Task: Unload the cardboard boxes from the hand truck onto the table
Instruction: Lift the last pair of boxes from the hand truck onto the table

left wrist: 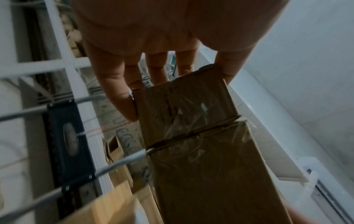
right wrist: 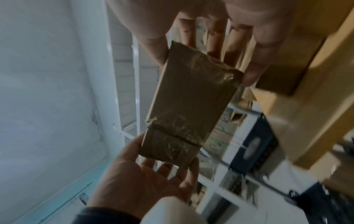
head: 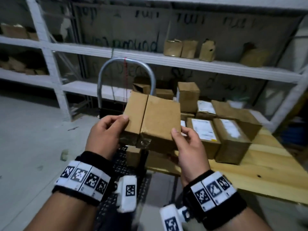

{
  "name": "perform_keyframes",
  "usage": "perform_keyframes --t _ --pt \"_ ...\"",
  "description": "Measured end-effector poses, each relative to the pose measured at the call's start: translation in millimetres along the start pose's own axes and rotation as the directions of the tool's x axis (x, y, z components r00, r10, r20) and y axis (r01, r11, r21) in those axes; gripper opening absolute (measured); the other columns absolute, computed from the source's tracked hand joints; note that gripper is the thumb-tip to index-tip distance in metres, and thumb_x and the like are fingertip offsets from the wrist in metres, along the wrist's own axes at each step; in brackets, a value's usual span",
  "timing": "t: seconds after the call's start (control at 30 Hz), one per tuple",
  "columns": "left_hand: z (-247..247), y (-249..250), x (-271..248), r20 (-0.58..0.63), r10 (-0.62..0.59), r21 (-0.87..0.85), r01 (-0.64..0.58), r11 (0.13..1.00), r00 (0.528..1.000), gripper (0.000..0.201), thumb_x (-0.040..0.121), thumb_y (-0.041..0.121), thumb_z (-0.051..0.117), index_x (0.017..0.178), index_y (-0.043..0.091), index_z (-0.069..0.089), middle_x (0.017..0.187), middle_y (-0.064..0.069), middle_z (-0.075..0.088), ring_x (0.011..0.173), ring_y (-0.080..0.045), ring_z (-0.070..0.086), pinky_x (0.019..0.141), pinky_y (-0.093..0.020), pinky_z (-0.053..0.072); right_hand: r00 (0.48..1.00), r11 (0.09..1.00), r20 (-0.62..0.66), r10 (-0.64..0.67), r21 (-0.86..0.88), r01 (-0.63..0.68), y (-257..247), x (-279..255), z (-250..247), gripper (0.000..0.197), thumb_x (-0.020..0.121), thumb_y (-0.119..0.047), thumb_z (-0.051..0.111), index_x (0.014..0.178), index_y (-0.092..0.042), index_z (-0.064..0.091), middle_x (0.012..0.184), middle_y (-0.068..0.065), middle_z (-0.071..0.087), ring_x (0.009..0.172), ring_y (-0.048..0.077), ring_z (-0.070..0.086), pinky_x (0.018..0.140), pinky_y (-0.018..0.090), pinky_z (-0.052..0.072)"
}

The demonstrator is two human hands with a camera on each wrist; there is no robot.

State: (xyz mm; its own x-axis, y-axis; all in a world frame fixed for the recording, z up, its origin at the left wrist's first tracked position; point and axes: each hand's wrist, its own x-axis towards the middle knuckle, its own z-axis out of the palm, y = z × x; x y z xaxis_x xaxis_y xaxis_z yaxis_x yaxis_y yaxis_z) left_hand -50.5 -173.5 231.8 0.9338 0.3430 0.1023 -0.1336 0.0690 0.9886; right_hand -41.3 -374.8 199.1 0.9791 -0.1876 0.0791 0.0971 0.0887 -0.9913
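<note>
Several boxes already sit on the table at 3 o'clock, so I judge the job well past half. I've got two taped boxes in the air, left hand and right hand each clamping an end, thumbs on top, fingers curled under. At least one small box remains on the hand truck below. Room: bare wood at the table's near edge, 4 o'clock; truck handle and shelves crowd 12 o'clock
</note>
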Motion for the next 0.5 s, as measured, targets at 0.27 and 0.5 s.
perform_keyframes --t 0.27,0.5 --pt "57 -36 -16 0.115 -0.066 -0.051 0.072 0.996 0.991 0.021 0.088 0.031 0.075 0.106 0.02 0.079 0.111 -0.009 0.08 0.111 -0.034 0.072 0.099 -0.054 0.055 0.999 0.991 -0.034 0.032 0.129 -0.027 -1 0 -87 0.02 0.092 -0.022 0.075 0.109 -0.031 0.072 0.101 -0.02 0.079 0.105 0.011 0.075 0.103 0.049 0.058" --pt "99 -44 -22 0.144 0.015 -0.076 -0.004 0.997 0.99 0.012 0.095 0.009 0.069 0.105 0.015 0.073 0.093 0.001 0.081 0.08 -0.006 0.075 0.076 -0.035 0.06 0.995 0.978 -0.096 -0.01 0.207 0.03 -6 13 -123 0.028 0.08 -0.038 0.08 0.106 -0.048 0.077 0.111 -0.015 0.079 0.113 0.019 0.073 0.098 0.05 0.06"
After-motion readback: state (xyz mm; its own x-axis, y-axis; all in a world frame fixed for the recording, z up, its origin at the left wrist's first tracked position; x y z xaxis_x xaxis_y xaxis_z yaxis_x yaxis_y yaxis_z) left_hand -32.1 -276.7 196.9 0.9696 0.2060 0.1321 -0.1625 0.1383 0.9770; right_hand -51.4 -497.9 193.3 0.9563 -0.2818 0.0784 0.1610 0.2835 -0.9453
